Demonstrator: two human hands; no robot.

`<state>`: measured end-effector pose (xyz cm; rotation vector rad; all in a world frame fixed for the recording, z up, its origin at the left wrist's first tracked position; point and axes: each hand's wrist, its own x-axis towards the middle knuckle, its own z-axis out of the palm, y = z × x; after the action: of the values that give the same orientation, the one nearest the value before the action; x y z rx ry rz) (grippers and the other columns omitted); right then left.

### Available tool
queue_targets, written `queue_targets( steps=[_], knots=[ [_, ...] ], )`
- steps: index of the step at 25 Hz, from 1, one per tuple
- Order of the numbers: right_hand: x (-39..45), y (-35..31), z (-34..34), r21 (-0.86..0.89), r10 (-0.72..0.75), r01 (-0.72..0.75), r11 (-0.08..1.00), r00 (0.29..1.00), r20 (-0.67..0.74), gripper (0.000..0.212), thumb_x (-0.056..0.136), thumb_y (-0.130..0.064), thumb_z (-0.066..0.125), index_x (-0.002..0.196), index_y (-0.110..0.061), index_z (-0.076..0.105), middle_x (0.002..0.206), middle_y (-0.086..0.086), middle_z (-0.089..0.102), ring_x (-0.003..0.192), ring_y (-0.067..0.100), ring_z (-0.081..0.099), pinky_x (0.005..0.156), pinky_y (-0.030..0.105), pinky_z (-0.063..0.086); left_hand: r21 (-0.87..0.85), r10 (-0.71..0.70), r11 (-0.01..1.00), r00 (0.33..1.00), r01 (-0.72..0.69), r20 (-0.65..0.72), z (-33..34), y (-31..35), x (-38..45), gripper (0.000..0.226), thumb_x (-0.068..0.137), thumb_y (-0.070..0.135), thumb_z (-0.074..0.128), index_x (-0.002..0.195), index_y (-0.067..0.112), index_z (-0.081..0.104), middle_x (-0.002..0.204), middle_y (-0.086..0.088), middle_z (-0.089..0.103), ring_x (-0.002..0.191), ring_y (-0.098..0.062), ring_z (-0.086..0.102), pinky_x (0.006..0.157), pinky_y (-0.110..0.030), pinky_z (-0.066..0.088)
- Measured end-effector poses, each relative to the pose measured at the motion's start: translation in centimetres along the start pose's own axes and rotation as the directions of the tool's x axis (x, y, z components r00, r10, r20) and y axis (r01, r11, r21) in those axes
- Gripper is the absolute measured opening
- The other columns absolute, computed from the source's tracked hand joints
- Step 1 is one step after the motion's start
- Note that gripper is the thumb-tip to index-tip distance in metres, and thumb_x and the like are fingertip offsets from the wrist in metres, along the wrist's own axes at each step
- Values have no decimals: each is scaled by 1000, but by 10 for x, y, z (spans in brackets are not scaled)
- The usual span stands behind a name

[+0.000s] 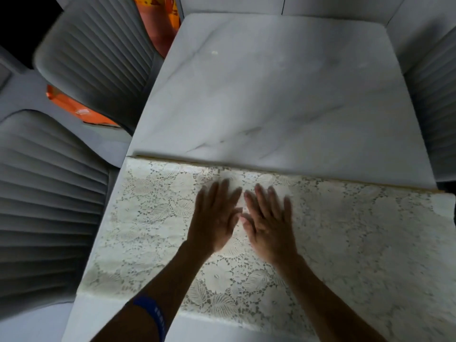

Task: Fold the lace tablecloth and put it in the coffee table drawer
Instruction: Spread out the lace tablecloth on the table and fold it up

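A cream lace tablecloth (345,243) lies folded into a wide band across the near half of a white marble table (283,90). Its far folded edge runs straight from left to right. My left hand (214,215) and my right hand (269,223) lie side by side on the middle of the cloth. Both are palm down with fingers straight and spread, and both look blurred. A blue band sits on my left forearm. No drawer is in view.
Two grey ribbed chairs (93,48) (47,201) stand along the table's left side, another grey chair (436,99) on the right. Something orange (71,107) shows beneath the left chairs and at the top left.
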<state>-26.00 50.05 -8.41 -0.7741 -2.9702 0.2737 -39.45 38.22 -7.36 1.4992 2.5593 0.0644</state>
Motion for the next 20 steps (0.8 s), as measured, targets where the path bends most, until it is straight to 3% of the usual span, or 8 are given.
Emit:
queue_targets(
  steps=[3, 6, 10, 14, 16, 18, 19, 20],
  knots=[
    [-7, 6, 10, -21, 16, -15, 1000, 1000, 15, 61, 98, -52, 31, 153, -28, 19, 163, 3, 9, 150, 29, 6, 116, 59, 13, -26, -170, 985, 985, 170, 32, 7, -46, -49, 63, 97, 61, 17, 152, 38, -3, 163, -2, -8, 150, -27, -7, 119, -58, 6],
    [-6, 1, 11, -62, 9, -4, 998, 998, 69, 61, 98, -54, 22, 154, -29, 14, 163, 2, 4, 150, 29, 4, 116, 60, 12, 53, -266, 963, 963, 263, 53, -13, -84, -102, 65, 97, 59, 28, 154, 34, 8, 163, -6, 7, 149, -31, 8, 115, -63, 8],
    [-20, -33, -1, -89, 130, -122, 988, 988, 88, 58, 98, -44, 30, 152, -23, 26, 162, 7, 17, 148, 34, 11, 114, 65, 10, 46, 59, 997, 987, -66, 151, -32, -85, -155, 58, 84, 57, 51, 130, 22, 55, 140, -6, 52, 130, -27, 48, 109, -62, 31],
    [-110, -95, -9, -6, -48, 49, 999, 990, 129, 53, 82, -32, 47, 134, -21, 51, 151, 5, 41, 146, 29, 23, 113, 64, 16, 136, 151, 972, 951, -193, 271, -37, -93, -203, 74, 52, 39, 78, 122, 18, 63, 141, -12, 53, 125, -36, 55, 99, -67, 40],
    [-152, -122, -8, -25, -46, 49, 998, 990, 131, 54, 76, -29, 52, 130, -18, 56, 146, 5, 47, 143, 31, 31, 110, 66, 20, 253, 197, 933, 951, -257, 240, -38, -93, -207, 69, 54, 34, 79, 119, 13, 67, 137, -17, 57, 119, -39, 59, 97, -68, 41],
    [-176, -134, -11, -88, 213, -204, 975, 970, 117, 55, 72, -28, 61, 127, -16, 59, 139, 9, 54, 133, 36, 44, 109, 63, 25, 352, 252, 889, 954, -294, 160, -38, -93, -201, 53, 66, 36, 73, 112, 11, 71, 129, -20, 62, 110, -40, 64, 98, -68, 41],
    [-187, -136, -14, -87, 419, -411, 907, 902, 105, 54, 73, -28, 64, 126, -18, 59, 133, 12, 56, 125, 37, 49, 106, 58, 30, 372, 275, 878, 954, -301, 123, -38, -93, -201, 45, 72, 35, 67, 108, 10, 72, 126, -22, 63, 106, -41, 65, 97, -69, 41],
    [-199, -139, -17, -54, 616, -614, 787, 781, 102, 53, 76, -29, 63, 127, -20, 57, 128, 13, 57, 117, 36, 51, 99, 51, 34, 384, 298, 869, 950, -311, 96, -37, -92, -204, 40, 76, 34, 64, 105, 9, 73, 123, -24, 64, 102, -43, 66, 95, -70, 42]
  ],
)
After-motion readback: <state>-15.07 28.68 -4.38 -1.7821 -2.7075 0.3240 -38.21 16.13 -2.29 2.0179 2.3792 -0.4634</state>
